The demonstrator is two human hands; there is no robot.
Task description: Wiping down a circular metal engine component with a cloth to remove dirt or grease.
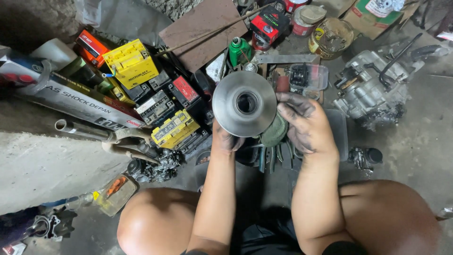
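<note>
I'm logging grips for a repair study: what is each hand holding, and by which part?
The left hand holds a round metal pulley disc by its lower rim. The right hand presses a green pad against the disc's right edge.

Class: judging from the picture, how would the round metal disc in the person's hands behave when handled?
The metal disc looks solid, so probably stiff and heavy for its size. Its smooth, shiny face and the greasy right hand suggest slipperiness. Being round, it would likely roll on edge.
</note>
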